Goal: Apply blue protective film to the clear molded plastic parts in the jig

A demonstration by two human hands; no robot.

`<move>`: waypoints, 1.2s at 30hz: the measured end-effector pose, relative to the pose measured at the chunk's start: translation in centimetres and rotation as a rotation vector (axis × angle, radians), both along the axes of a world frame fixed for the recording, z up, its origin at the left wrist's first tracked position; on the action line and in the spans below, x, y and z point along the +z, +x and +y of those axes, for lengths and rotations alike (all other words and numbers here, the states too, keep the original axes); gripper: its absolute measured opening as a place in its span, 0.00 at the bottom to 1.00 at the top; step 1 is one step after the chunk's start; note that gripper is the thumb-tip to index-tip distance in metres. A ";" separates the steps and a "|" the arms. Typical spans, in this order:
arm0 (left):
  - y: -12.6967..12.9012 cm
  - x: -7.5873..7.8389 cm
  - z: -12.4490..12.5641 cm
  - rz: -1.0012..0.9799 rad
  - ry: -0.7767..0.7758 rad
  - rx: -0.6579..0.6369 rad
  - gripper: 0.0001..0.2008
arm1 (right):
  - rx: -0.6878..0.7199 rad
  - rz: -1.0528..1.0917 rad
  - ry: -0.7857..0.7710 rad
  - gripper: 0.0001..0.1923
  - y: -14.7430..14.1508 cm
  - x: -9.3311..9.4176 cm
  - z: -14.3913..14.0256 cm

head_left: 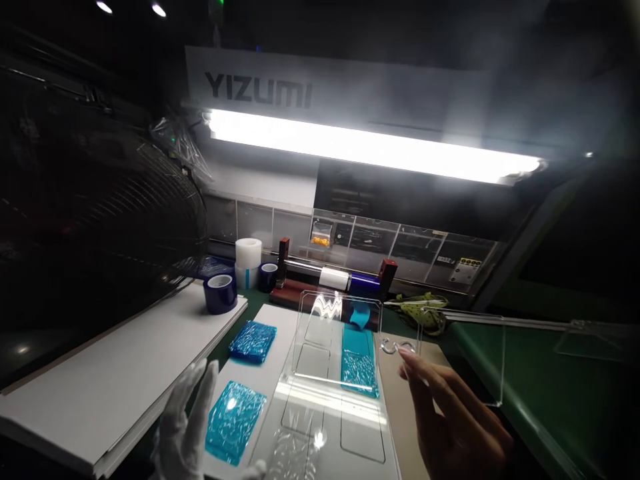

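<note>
Left hand point(183, 427): left of the near blue packet point(235, 423), dressed in a white glove point(173, 440), thin, creased and close-fitting
Glove fingertips point(213, 370): rounded, plain white, covered to the ends
Right hand point(453, 407): well to the right of that packet, bare, with long, tapering fingers
Right wrist: farther right of the packet, too dim to tell any cuff
</note>
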State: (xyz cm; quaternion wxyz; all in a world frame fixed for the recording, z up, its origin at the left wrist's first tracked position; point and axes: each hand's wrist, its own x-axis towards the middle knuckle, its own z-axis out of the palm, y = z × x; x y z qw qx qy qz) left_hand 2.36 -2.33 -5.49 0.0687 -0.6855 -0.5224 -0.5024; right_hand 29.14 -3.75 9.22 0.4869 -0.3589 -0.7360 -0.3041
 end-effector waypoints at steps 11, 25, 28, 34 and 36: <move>-1.1 5.0 -0.9 0.030 -0.040 -0.057 0.52 | -0.065 0.050 -0.213 0.16 -0.6 -1.3 -1.3; -0.6 10.1 -1.0 0.407 -0.082 -0.052 0.62 | -0.020 0.077 -0.310 0.15 -2.9 -1.5 -1.9; 0.5 10.9 -0.4 0.536 -0.022 -0.058 0.67 | 0.005 0.022 -0.321 0.15 -2.9 -1.5 -2.1; 2.8 11.0 0.6 0.660 -0.051 -0.105 0.74 | 0.072 -0.070 -0.350 0.14 -3.7 -1.1 -2.1; 3.0 10.6 0.7 0.666 -0.075 -0.112 0.72 | 0.099 -0.088 -0.351 0.13 -4.4 -1.0 -1.8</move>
